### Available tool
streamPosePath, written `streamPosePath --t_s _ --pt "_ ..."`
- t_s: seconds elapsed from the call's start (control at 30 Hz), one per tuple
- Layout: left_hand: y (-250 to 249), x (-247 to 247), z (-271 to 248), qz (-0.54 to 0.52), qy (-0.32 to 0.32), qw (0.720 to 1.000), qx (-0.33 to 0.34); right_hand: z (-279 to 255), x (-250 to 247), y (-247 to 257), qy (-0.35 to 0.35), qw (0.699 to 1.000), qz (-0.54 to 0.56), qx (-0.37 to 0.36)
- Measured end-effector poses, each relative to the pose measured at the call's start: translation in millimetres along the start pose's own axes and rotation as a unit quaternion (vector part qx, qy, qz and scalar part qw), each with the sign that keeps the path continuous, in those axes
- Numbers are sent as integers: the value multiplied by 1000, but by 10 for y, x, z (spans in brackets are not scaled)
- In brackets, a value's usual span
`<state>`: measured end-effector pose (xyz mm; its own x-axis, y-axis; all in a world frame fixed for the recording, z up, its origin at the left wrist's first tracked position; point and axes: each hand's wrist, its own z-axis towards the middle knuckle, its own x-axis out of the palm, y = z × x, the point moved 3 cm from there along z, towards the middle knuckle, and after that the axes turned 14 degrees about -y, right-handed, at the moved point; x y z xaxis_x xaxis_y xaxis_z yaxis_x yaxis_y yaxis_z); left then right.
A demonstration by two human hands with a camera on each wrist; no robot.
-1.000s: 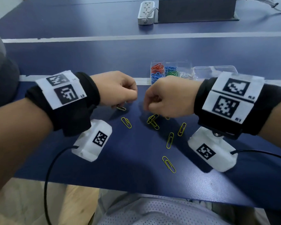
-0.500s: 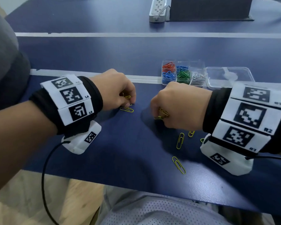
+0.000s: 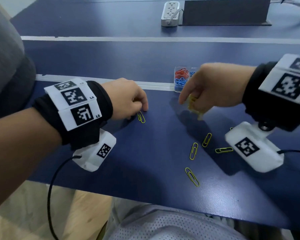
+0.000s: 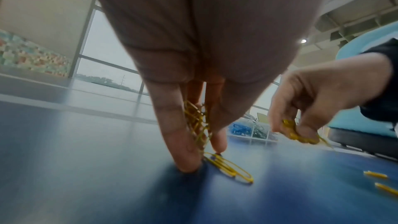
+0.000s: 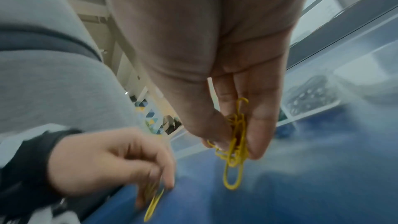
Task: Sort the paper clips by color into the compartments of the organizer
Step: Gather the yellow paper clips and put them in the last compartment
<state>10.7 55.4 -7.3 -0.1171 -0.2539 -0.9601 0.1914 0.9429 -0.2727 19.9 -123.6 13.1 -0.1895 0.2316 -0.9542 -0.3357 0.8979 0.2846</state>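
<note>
My left hand holds a bunch of yellow paper clips between its fingers. Its fingertips press down at one more yellow clip that lies on the blue table. My right hand is raised off the table and pinches a tangled bunch of yellow clips, one of which dangles below. Just behind it stands the clear organizer, mostly hidden by the hand, with red clips and blue clips showing in its compartments. Several loose yellow clips lie near the right wrist.
A white power strip and a dark panel stand at the table's far side. White tape lines cross the table. The front edge of the table is close to my body, and a black cable hangs from the left wrist.
My right hand has lifted off the table with its bunch of yellow clips and moved toward the organizer. The left hand stays down at the clip on the table.
</note>
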Motion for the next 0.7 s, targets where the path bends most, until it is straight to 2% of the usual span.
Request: streamPosePath --t_s 0.1,0.17,0.3,0.47,0.7 --pt "4 17 25 20 -1 999 26 120 -241 -220 -37 997 32 52" --pt "0 24 26 34 6 999 35 224 -401 -400 -92 991 52 84" --pt "0 51 17 61 8 997 49 397 -466 -623 -172 978 29 115" --pt "-15 54 -5 48 -9 997 59 543 -352 -595 -200 974 21 102" --pt "-32 79 30 60 5 997 52 498 -246 -595 -172 980 15 97"
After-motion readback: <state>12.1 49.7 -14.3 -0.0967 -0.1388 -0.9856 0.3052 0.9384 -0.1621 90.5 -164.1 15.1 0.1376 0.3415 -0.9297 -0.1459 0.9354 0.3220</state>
